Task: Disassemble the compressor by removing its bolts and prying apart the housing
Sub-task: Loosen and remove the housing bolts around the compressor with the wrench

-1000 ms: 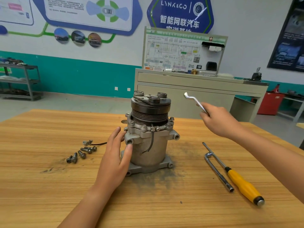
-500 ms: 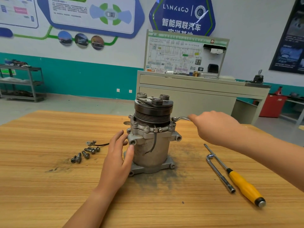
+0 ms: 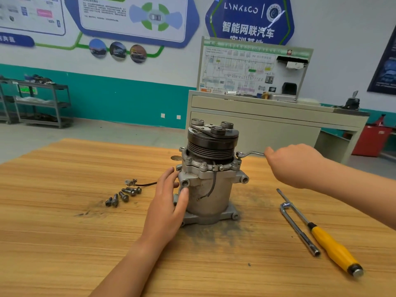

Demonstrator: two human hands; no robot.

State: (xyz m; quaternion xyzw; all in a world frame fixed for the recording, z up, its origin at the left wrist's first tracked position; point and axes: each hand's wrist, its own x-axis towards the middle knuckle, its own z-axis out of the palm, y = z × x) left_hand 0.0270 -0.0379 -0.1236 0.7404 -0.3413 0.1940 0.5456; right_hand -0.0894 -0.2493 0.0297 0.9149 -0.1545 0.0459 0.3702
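Hands: my left hand point(image 3: 169, 202) rests open-fingered against the compressor point(image 3: 211, 179), upright mid-table point(image 3: 64, 232). My right hand point(image 3: 293, 166) grips a ring spanner point(image 3: 250, 154), its ring on the upper right flange. Loose bolts point(image 3: 124, 195) lie left.

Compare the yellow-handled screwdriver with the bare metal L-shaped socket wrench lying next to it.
The yellow-handled screwdriver has a yellow grip with a metal end cap; the bare metal L-shaped socket wrench is plain metal throughout. The screwdriver is straight; the wrench bends at its far end. The screwdriver is longer than the wrench. Both lie flat, side by side, on the wooden table, right of the grey metal compressor.
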